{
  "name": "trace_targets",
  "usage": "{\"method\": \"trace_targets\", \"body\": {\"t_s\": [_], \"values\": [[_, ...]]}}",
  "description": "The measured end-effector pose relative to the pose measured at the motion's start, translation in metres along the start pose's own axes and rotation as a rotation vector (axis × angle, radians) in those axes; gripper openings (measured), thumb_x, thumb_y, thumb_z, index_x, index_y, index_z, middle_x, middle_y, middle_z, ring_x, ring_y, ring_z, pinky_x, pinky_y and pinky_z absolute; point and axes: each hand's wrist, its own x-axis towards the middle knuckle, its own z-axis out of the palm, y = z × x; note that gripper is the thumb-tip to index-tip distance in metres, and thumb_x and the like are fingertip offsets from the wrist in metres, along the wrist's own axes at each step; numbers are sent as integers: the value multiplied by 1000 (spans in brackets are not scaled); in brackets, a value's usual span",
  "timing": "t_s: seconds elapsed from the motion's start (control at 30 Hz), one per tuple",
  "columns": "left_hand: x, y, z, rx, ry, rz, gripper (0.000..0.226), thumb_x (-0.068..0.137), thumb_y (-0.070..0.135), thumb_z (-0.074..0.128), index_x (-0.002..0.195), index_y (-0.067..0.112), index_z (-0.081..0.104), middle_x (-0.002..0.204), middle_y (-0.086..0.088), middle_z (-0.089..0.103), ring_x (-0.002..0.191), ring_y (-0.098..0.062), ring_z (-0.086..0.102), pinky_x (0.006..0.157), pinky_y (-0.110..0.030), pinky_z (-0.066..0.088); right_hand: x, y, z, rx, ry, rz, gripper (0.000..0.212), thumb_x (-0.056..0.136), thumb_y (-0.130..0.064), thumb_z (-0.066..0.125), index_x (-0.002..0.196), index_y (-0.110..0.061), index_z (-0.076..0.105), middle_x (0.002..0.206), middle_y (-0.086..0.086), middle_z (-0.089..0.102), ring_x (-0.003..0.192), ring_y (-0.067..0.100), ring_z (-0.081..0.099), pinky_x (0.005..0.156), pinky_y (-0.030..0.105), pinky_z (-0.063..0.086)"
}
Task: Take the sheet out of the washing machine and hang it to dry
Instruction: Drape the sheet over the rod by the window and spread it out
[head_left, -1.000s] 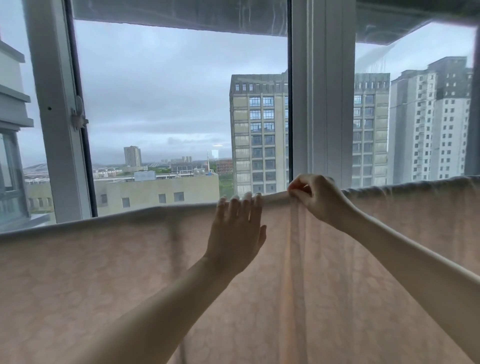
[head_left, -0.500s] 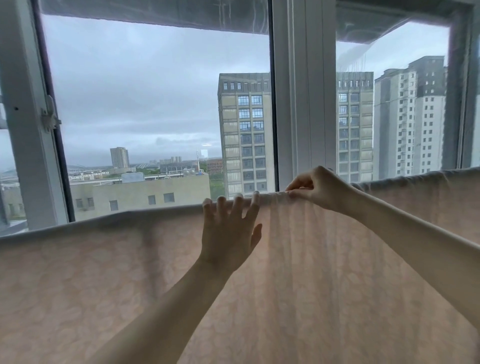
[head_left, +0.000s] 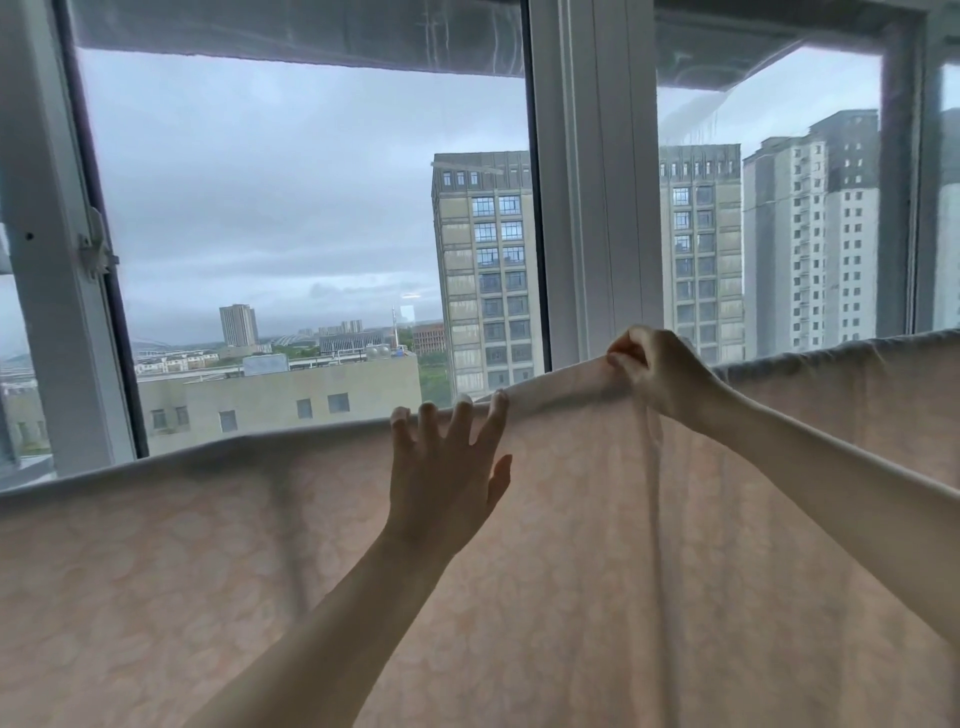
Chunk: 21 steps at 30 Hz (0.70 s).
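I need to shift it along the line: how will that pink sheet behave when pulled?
Likely floppy: the sheet creases below where the right hand pinches its top edge. Probably thin and light, since daylight shows through. The left hand lies flat against it.

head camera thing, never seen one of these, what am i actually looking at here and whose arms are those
It is a single camera worn on a person's head, looking forward, so the arms are the wearer's own. A pale patterned sheet hangs across the view in front of a window with city buildings outside. What it hangs over is hidden. The left hand lies flat and open on the cloth, fingertips at the top edge. The right hand pinches that top edge and lifts it slightly.
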Motion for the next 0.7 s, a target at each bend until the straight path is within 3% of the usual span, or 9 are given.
{"method": "trace_targets", "body": {"t_s": [0.2, 0.3, 0.4, 0.53, 0.7], "values": [[4, 6, -3, -34, -35, 6, 60, 87, 49, 54, 141, 24, 44, 121, -14, 59, 98, -41, 57, 88, -56, 43, -7, 10, -4, -1, -15, 2, 9, 91, -14, 60, 96, -10, 66, 93, 3, 67, 90, 18, 61, 89, 36, 51], [9, 12, -7, -60, -81, 2, 58, 89, 47, 51, 141, 22, 43, 123, -14, 58, 100, -40, 56, 90, -56, 42, -7, 13, -8, 38, -32, 5, 10, 91, -13, 61, 97, -7, 66, 94, 6, 68, 89, 18, 62, 82, 28, 49], [18, 26, -10, -110, -134, 54, 59, 93, 44, 31, 143, 14, 40, 131, -16, 55, 107, -40, 55, 97, -52, 42, -5, 14, -11, 62, -38, 15, 13, 91, -14, 61, 98, -6, 67, 94, 6, 68, 88, 17, 62, 74, 20, 42], [35, 54, -7, -133, -145, 81, 62, 91, 42, 29, 138, 6, 48, 133, -18, 56, 113, -39, 56, 98, -52, 44, -2, 15, -8, 75, -35, 15, 12, 91, -15, 61, 96, -6, 68, 92, 5, 68, 87, 16, 61, 76, 23, 43], [44, 83, -5, -112, -137, 20, 62, 89, 44, 32, 135, 8, 53, 131, -16, 59, 110, -40, 58, 95, -56, 45, 1, 21, -4, 52, -8, -16, 12, 90, -15, 62, 96, -7, 69, 93, 8, 70, 87, 20, 63, 82, 31, 50]]}}
